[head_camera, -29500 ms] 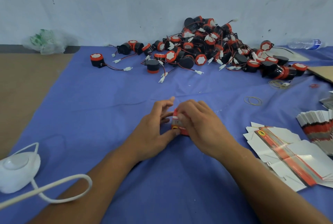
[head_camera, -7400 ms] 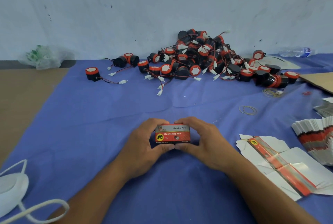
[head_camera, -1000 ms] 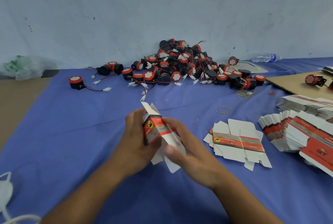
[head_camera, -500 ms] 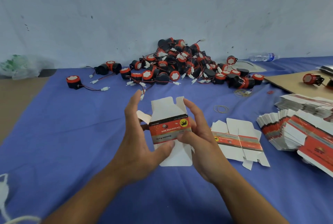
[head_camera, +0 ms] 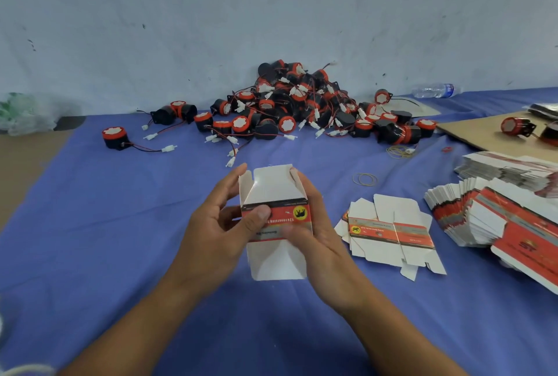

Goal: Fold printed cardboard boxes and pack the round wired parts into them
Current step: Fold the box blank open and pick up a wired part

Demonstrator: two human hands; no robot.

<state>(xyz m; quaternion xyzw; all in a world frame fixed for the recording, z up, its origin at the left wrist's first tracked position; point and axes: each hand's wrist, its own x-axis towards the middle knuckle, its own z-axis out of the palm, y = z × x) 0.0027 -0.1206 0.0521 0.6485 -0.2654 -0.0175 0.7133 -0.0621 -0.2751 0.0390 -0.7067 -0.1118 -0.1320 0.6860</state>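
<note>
The carton [head_camera: 276, 194] has opened from a flat blank into a squared sleeve above the blue cloth [head_camera: 90, 224]; the left hand [head_camera: 217, 233] pinches its printed band, and the right hand [head_camera: 317, 242] cups the opposite wall. Judged light and easily creased: grip panels, not flaps. It holds nothing; wired parts [head_camera: 302, 103] lie heaped behind.
</note>
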